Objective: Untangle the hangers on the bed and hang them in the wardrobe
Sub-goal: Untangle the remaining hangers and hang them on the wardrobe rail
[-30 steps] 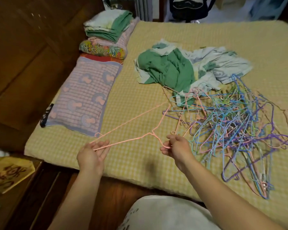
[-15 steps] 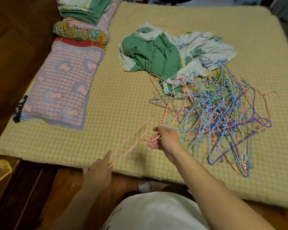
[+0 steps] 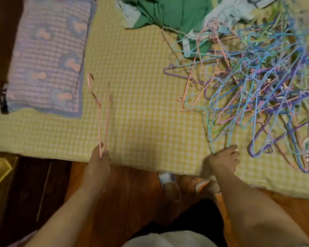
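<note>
Left hand (image 3: 98,162): lower centre-left, pinched on one end of a thin pink wire hanger (image 3: 102,111), held clear of the rest.
Right hand (image 3: 224,158): lower centre-right, fingers curled at a light-blue wire hanger (image 3: 210,129) on the near edge of the pile; whether it is gripped, I cannot tell.
Tangled heap of coloured wire hangers (image 3: 257,82): right half of frame, on the yellow checked bed cover (image 3: 141,104).
Doing it well: draw the blue one out slowly toward the bed's edge, stopping and twisting when its hook snags.
Wardrobe: not in view.
</note>
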Tool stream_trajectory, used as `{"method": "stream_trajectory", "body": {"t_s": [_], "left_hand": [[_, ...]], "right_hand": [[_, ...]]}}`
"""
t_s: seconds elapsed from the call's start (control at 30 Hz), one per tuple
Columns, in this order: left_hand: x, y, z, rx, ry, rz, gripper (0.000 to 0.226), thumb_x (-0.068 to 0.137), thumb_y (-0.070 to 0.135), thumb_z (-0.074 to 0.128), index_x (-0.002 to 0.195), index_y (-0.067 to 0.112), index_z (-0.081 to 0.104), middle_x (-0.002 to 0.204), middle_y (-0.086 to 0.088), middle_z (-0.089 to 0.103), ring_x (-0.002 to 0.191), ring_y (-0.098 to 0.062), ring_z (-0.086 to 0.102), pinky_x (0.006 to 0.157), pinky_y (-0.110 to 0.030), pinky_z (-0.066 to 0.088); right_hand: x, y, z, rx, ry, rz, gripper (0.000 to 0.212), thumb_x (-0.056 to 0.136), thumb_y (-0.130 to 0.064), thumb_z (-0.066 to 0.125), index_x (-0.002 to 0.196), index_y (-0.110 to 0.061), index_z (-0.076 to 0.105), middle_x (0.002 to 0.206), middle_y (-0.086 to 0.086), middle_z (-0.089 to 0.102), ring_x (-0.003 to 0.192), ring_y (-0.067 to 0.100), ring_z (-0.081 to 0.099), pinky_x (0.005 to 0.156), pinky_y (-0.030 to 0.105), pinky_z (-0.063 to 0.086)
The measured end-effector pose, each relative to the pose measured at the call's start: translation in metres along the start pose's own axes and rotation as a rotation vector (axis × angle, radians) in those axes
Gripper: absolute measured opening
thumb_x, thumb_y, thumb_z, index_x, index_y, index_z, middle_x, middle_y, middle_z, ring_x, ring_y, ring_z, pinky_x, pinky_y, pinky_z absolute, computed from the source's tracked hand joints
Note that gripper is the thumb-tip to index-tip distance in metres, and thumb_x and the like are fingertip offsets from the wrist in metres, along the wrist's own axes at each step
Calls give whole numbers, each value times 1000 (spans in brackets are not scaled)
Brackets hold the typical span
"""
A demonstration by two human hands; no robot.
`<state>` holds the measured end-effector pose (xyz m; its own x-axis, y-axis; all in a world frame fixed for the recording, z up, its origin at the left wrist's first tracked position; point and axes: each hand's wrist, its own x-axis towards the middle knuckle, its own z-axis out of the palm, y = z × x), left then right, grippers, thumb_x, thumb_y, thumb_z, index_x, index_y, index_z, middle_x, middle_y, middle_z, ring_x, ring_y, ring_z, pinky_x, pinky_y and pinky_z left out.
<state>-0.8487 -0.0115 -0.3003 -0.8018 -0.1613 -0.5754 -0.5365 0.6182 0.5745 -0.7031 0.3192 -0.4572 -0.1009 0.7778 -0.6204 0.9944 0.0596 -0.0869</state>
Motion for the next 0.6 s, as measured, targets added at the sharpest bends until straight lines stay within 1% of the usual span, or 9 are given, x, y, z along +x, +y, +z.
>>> {"method": "stream_trajectory", "body": {"t_s": [0.07, 0.13, 0.2, 0.3, 0.4, 0.47, 0.5, 0.53, 0.6], "left_hand": [[-6, 8, 3, -90, -19, -20, 36, 106, 29, 40, 141, 32, 45, 108, -8, 61, 92, -23, 55, 91, -50, 50], [-13, 16, 3, -122, -31, -5, 32, 106, 28, 41, 137, 33, 48, 106, -9, 62, 85, -21, 56, 76, -40, 50], [-19, 21, -1, -149, -68, 7, 28, 106, 28, 40, 133, 30, 49, 100, -7, 61, 77, -18, 55, 61, -31, 44], [-29, 36, -6, -161, -111, 6, 32, 106, 25, 41, 136, 21, 50, 97, -8, 60, 71, -17, 54, 56, -29, 43], [-40, 59, -9, -211, -147, 27, 25, 106, 17, 39, 129, 17, 49, 85, -9, 52, 62, -15, 47, 43, -22, 39], [-47, 71, -10, -246, -193, 34, 21, 107, 17, 38, 125, 22, 48, 84, -8, 50, 59, -14, 43, 37, -20, 35], [-49, 77, -11, -261, -207, 29, 21, 107, 19, 39, 125, 23, 48, 84, -8, 50, 58, -14, 43, 37, -21, 34], [-50, 82, -11, -277, -217, 24, 22, 106, 20, 39, 126, 24, 48, 85, -7, 51, 58, -14, 43, 40, -22, 34], [-50, 96, -19, -336, -229, 18, 26, 106, 20, 39, 131, 21, 46, 83, -6, 51, 58, -14, 42, 43, -21, 33]], "right_hand": [[-11, -1, -8, 68, 8, -12, 78, 75, -21, 73, 137, -10, 27, 136, 19, 30, 106, 47, 56, 91, 48, 49], [-34, -2, -18, 141, -37, -34, 59, 80, -16, 67, 128, -10, 33, 133, 20, 29, 96, 48, 59, 90, 47, 49], [-66, 1, -27, 172, -86, -69, 49, 83, -10, 60, 125, -8, 36, 132, 22, 28, 94, 47, 57, 87, 46, 49], [-113, 14, -35, 99, -209, -136, 50, 81, -10, 63, 124, -12, 37, 130, 19, 29, 87, 41, 55, 79, 39, 48], [-153, 27, -47, 66, -297, -143, 55, 76, -23, 72, 120, -14, 40, 126, 16, 33, 107, 41, 54, 91, 39, 48], [-173, 32, -59, 73, -323, -160, 62, 70, -38, 77, 117, -14, 43, 123, 15, 38, 113, 37, 51, 92, 34, 44], [-182, 32, -67, 70, -346, -168, 66, 64, -43, 78, 114, -15, 45, 119, 14, 45, 108, 34, 54, 87, 32, 45], [-188, 30, -76, 90, -403, -169, 67, 57, -42, 78, 110, -16, 47, 110, 12, 52, 98, 31, 58, 79, 33, 46], [-202, 20, -103, 375, -602, -127, 58, 49, -19, 70, 102, -10, 50, 79, 11, 57, 67, 27, 58, 58, 39, 47]]}}
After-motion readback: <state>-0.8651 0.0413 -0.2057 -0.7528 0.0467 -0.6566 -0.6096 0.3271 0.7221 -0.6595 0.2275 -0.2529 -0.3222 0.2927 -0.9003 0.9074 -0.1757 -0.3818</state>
